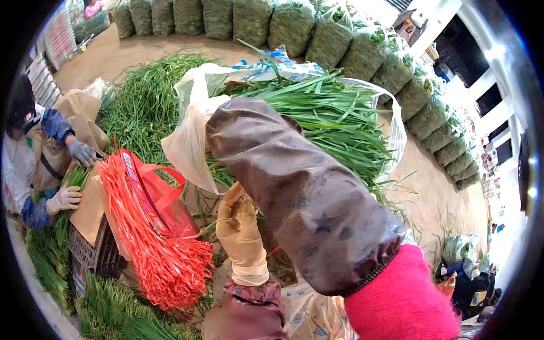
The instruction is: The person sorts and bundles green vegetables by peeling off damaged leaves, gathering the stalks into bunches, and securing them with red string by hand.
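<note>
My left hand (235, 218), in a yellowish rubber glove, is low in the middle of the head view. Its fingers look curled, and what they hold, if anything, is hidden. My right arm, in a brown sleeve cover (306, 187) with a pink cuff (396, 294), crosses over to the left edge of a large clear plastic bag (190, 133). Only a pale bit of my right hand (217, 105) shows beside the bag's gathered edge; its fingers are hidden. Long green leafy stalks (334, 119) fill the open bag.
Red plastic strips (153, 243) and a red bag (170, 198) lie at left. Loose greens (150, 102) are heaped behind. A co-worker's gloved hands (63, 199) handle stalks beside a dark crate (93, 249). Filled bags (252, 22) line the far side.
</note>
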A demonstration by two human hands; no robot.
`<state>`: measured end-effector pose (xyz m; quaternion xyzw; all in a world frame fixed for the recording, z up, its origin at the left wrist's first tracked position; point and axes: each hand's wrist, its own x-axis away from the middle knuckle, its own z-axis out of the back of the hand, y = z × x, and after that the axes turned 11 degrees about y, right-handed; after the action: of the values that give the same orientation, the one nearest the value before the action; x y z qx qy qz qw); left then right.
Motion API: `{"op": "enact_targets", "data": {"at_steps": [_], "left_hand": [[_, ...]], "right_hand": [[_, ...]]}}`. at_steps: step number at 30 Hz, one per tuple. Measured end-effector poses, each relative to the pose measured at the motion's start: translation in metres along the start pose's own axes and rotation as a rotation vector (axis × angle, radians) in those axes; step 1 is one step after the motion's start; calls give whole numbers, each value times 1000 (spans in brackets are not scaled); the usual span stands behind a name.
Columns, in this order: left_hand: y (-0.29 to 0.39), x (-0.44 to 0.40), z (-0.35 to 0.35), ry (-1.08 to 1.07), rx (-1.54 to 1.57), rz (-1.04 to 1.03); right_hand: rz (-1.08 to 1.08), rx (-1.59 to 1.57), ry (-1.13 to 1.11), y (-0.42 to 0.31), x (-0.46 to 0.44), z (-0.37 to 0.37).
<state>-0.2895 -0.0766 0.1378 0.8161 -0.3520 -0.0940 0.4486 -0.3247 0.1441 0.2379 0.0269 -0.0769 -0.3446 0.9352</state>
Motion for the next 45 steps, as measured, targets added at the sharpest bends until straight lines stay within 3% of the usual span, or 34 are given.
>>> {"op": "enact_targets", "data": {"at_steps": [2, 8, 11, 14, 15, 16, 18, 22, 24, 25, 30, 32, 35, 38, 40, 41, 43, 44, 45], "left_hand": [[7, 0, -4, -89, -3, -53], [3, 6, -10, -73, -41, -7], [4, 8, -18, -159, 58, 44], [5, 11, -25, -250, 215, 159], [-10, 2, -20, -400, 419, 95], [-8, 2, -22, -393, 412, 93], [-1, 7, -29, -75, 611, 266], [-2, 5, -27, -72, 862, 376], [-5, 5, -23, -75, 849, 372], [-6, 5, -21, -89, 781, 343], [-7, 9, -22, -28, 508, 188], [-3, 13, -25, 15, 397, 128], [7, 15, -29, 31, -54, -140], [16, 17, -30, 189, -122, -254], [20, 15, -28, 260, -132, -335], [20, 15, -23, 192, -64, -240], [14, 17, -20, 69, 45, -31], [10, 16, -15, -120, 98, 101], [7, 19, -16, -282, 163, 252]], "right_hand": [[18, -41, -11, 6, -2, 8], [91, -299, 24, 37, 3, 55], [63, -422, 139, 36, 36, 83], [183, -486, 116, 34, 55, 76], [155, -477, 27, 28, 64, 75], [123, -466, -61, 21, 76, 74], [293, -416, -53, 7, 101, 70], [307, -296, -11, -15, 129, 28], [352, -293, 67, -10, 132, 3], [426, -303, 288, -6, 136, -4], [490, -178, 93, -5, 140, 7], [476, -147, 123, -6, 144, 7], [509, -194, 212, -4, 148, 2], [396, -156, 190, 1, 154, 11], [243, -279, 316, 21, 158, 34], [88, -298, 462, 29, 165, 55], [246, -464, 1003, 68, 162, 80], [152, -583, 1000, 77, 172, 104], [156, -459, 1048, 76, 177, 130]]}}
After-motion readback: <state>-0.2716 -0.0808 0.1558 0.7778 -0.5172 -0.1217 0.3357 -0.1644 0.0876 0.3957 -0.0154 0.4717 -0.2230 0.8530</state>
